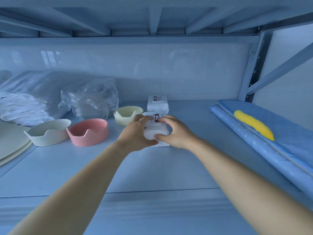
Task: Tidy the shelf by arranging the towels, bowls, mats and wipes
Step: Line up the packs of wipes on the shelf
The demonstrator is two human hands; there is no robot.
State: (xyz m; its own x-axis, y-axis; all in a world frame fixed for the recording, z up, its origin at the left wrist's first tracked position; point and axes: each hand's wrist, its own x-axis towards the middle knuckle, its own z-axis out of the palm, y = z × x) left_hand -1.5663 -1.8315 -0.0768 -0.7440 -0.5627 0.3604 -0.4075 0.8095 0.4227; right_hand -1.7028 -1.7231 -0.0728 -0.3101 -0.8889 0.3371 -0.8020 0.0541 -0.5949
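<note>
A white pack of wipes [155, 133] with a dark red label lies mid-shelf. My left hand [135, 133] grips its left side and my right hand [174, 133] grips its right side. A second white wipes pack [157, 103] stands just behind it. Left of my hands sit a pale yellow bowl [126, 116], a pink bowl [88, 132] and a cream bowl [48, 132], each with a notched rim. White folded towels [20, 107] are stacked at the far left. Blue mats [271, 138] lie along the right side, with a yellow shape printed on top.
A crumpled clear plastic bag [89, 99] sits behind the bowls. Cream flat plates [10, 145] lie at the left edge. The shelf board [152, 175] runs to a white back wall. A metal upright and diagonal brace [254, 82] stand at the right, and the upper shelf hangs overhead.
</note>
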